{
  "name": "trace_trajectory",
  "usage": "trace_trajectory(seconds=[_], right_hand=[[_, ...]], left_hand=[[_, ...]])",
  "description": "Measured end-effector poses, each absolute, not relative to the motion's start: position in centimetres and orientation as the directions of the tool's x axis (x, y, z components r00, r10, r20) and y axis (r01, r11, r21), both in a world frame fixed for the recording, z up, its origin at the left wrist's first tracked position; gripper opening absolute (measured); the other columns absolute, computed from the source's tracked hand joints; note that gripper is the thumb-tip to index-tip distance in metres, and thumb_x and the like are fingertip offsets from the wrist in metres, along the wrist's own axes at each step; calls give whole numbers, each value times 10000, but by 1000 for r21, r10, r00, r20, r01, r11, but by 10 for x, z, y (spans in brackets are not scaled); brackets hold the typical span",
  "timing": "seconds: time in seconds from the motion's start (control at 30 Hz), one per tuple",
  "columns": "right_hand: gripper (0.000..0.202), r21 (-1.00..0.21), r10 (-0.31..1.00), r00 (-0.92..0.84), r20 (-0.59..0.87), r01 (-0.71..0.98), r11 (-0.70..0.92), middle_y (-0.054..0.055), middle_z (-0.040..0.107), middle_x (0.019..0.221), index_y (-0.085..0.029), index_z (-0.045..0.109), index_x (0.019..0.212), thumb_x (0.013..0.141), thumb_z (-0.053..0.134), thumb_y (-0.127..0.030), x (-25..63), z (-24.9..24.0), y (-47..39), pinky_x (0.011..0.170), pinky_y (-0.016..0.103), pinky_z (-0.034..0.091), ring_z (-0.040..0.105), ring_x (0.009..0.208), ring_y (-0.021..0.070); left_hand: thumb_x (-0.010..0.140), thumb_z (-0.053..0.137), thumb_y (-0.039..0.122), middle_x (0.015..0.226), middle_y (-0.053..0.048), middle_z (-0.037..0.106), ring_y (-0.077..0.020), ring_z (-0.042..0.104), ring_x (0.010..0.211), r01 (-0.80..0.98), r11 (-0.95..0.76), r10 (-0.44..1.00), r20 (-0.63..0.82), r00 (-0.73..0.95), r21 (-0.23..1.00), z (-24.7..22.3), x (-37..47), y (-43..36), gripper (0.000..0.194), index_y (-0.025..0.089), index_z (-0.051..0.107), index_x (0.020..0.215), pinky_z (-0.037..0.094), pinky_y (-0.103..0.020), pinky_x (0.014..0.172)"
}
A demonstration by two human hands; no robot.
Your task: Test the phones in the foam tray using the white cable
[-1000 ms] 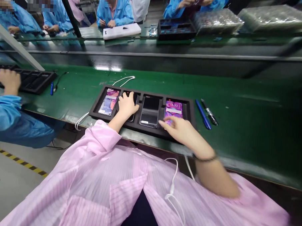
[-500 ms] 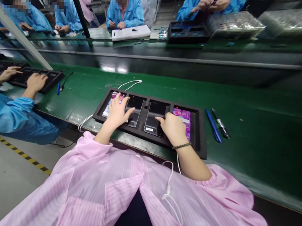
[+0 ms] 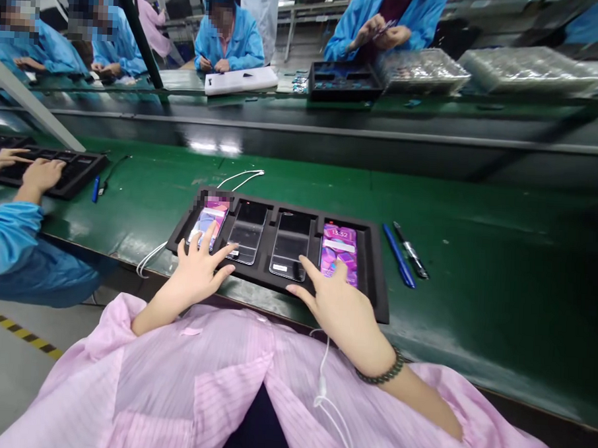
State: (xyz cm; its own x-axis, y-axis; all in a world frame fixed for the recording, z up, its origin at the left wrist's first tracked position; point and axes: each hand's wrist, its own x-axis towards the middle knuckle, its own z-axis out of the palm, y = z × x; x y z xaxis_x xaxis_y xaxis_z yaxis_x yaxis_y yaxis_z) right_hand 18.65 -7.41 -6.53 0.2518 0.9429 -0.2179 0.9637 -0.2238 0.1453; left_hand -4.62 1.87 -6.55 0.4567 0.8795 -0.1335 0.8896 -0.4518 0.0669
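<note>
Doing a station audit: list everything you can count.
Tray: 1, black, on green bench
Lit phones: 2, pink-purple, ends of tray
Dark phones: 2, black, between those
Pens: 2, blue, black, right of tray
White cable: 3 stretches, tray's back, bench edge, shirt
Thin cable: 1, black, left
Slim item: 1, blue, beside it
Other trays: count unclear, black, left
Co-workers: 6 at least, blue or pink, across and left
Board: 1, white, far bench
Box: 1, black, far bench
Wrapped stacks: 2, clear, far bench
Floor tape: 1, yellow-black, left
Left hand: 1, bare, at left lit phone
Right hand: 1, bare, dark bracelet, at right lit phone
</note>
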Motion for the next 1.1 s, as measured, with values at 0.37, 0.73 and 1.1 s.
trace_trajectory(seconds=[0.37,0.73,1.1], right_hand=[[654,175,959,176,-220,975,-139,334,493,1368,-349,427,1548,972,436,-659,187,-64,-73,521,281,482,701,644,245],[636,27,928,307,-210,951,-308,188,611,1095,-293,433,1534,1008,368,-644,218,-56,-27,643,334,511,694,798,284],[501,-182,908,372,194,923,-340,125,572,1128,-251,709,1260,1042,351,-524,262,-101,-109,457,230,375,555,604,136]], left_hand=[[997,456,475,1664,-91,279,-458,386,1427,880,-471,874,-98,475,66,-62,-34,16,456,431,536,1444,280,-756,1108],[990,456,526,1685,-70,241,-493,380,1432,914,-397,894,-192,405,81,-79,-3,55,473,446,524,1451,188,-781,1135],[1027,315,414,1683,-178,157,-353,380,1472,960,-45,997,78,24,277,-71,-58,95,511,304,482,1498,235,-670,1178]])
